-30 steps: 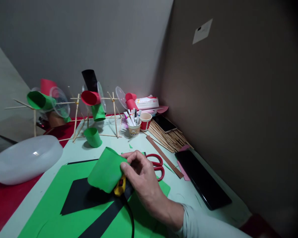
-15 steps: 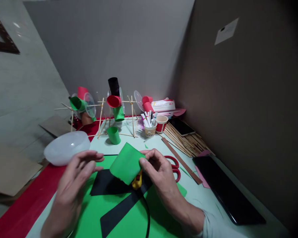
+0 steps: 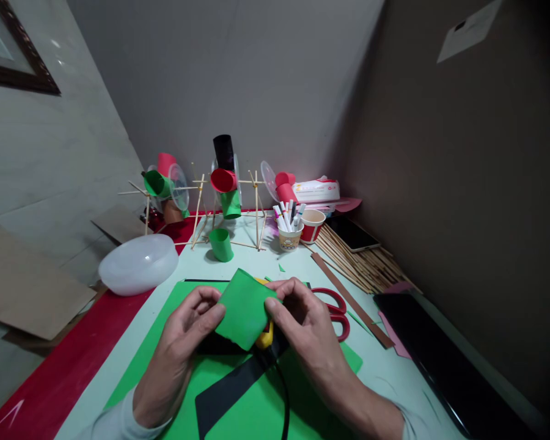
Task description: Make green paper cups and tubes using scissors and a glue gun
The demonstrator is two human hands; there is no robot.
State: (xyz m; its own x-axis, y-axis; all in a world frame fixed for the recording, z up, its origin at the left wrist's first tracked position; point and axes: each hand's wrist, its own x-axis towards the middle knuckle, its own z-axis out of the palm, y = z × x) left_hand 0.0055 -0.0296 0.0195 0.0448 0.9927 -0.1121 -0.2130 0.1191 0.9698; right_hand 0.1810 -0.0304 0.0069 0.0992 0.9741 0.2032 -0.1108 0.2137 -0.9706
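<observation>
Between my hands is a small green piece of paper (image 3: 246, 310), tilted, with one ragged lower edge. My left hand (image 3: 183, 348) pinches its left side, thumb in front. My right hand (image 3: 307, 324) grips its right corner between thumb and fingers. Just beneath the paper lies a yellow tool with a black cord (image 3: 266, 336), mostly covered, so its kind is unclear. Black paper strips (image 3: 229, 391) rest on a large green sheet (image 3: 156, 366) under my hands. Red-handled scissors (image 3: 337, 311) lie beside my right hand.
Behind stand stick frames (image 3: 256, 208) carrying coloured paper tubes and clear discs. A green paper tube (image 3: 220, 245), a cup of markers (image 3: 289, 235) and a red cup (image 3: 312, 225) are nearer. Wooden sticks (image 3: 348, 260), a phone (image 3: 352, 233) and a black slab (image 3: 421, 348) line the right; a translucent bowl (image 3: 140, 266) sits left.
My left hand has moved right and taken hold of the green paper's left side; before, it was open and apart from it. My right hand keeps its grip. The view has shifted slightly.
</observation>
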